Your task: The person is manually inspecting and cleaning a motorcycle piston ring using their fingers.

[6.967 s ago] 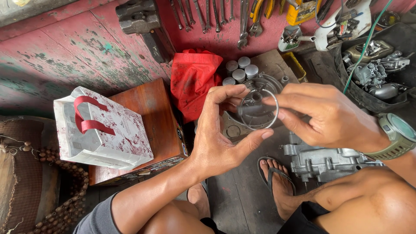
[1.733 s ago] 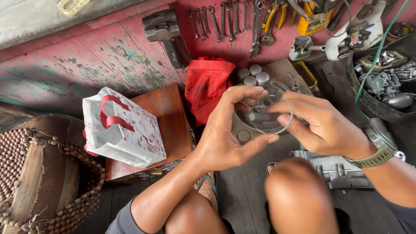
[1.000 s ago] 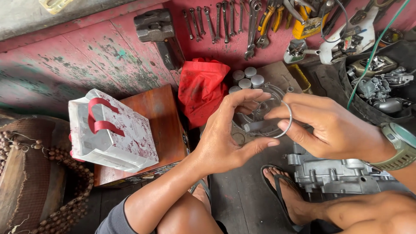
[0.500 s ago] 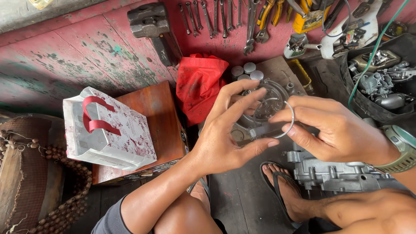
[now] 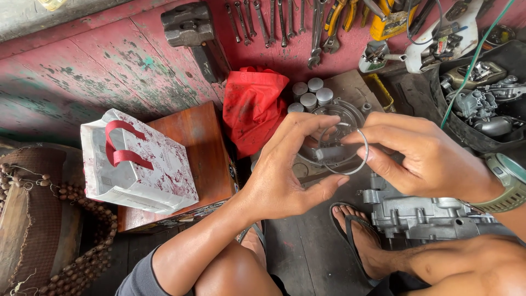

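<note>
Lowest in the frame, a bare knee [image 5: 235, 274] at bottom centre and a second leg [image 5: 466, 268] at bottom right, with a sandalled foot [image 5: 359, 235] on the dark floor between them. Just above the foot, a grey cast engine casing [image 5: 427, 216] at lower right, partly hidden behind the right wrist.

At the centre, both hands raised together around a thin metal ring [image 5: 343, 151]. Left hand [image 5: 285, 175] open and curved, thumb under the ring's lower edge, forefinger arched over its top. Right hand [image 5: 424, 159] pinching the ring's right side between thumb and fingertips, a green wristwatch [image 5: 504, 183] on the wrist at the right edge. Ring held upright-tilted in the air, in front of a round clear cover [image 5: 337, 123] lying below and behind it.

Left of centre, a white paper bag with red pattern and red handles [image 5: 137, 164] resting on a reddish wooden box [image 5: 203, 148]. At far left, a string of brown wooden beads [image 5: 71, 230] draped over a woven seat.

Further back, a crumpled red rag [image 5: 253, 107] above centre, and beside it a cluster of small grey cylinders [image 5: 309, 93]. At upper right, a dark tub of metal engine parts [image 5: 482, 90] with a green hose [image 5: 471, 60] crossing it.

Farthest, along the top edge against worn red boards, a heavy hammer head [image 5: 189, 24] and a row of spanners and pliers [image 5: 290, 22].
</note>
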